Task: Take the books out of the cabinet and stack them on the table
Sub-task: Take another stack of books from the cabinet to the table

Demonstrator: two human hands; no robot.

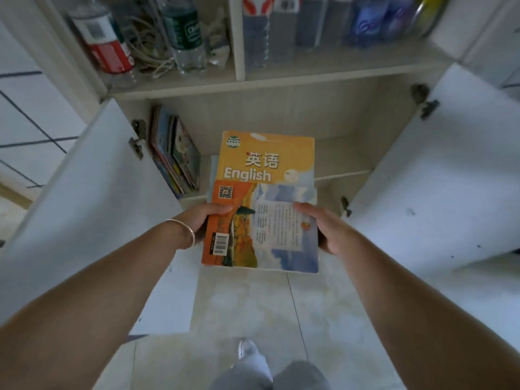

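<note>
Standing at the open cabinet (pixel 281 119), I am holding a stack of books (pixel 261 204) level outside its lower shelf, left hand (pixel 206 220) and right hand (pixel 323 229) clamping opposite edges; more books (pixel 176 153) are leaning inside. Next, presumably: carrying this stack to the table, unseen.

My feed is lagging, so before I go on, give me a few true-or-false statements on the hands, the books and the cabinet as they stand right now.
1. Both hands hold the orange-and-blue English textbook stack. True: left hand on its left edge, right hand on its right.
2. The lower cabinet compartment holds no more books. False: a row of thin colourful books leans against its left wall.
3. Both white cabinet doors are open. True.
4. The held stack rests on a table. False: it is held in the air above the tiled floor.
5. The red-labelled plastic bottle lies in the lower compartment. False: it stands on the upper shelf.
</note>
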